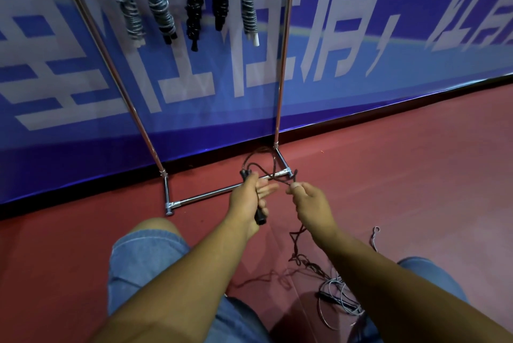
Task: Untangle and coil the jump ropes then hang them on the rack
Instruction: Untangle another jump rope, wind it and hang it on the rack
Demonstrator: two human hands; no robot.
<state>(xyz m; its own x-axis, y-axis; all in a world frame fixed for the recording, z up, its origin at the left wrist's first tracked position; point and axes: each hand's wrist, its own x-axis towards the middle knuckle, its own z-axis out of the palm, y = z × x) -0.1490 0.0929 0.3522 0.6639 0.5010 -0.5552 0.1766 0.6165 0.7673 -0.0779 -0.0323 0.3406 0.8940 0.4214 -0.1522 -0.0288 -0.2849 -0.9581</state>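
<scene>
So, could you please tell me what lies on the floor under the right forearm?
A tangled grey jump rope with a black handle, and slack of the dark rope; the right forearm covers where they run on.

Dim, bluish light; soft wide-angle blur.

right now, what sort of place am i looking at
Probably an indoor sports hall or gym: red sports floor, a blue printed banner along the wall, and a metal rack hung with coiled jump ropes.
</scene>
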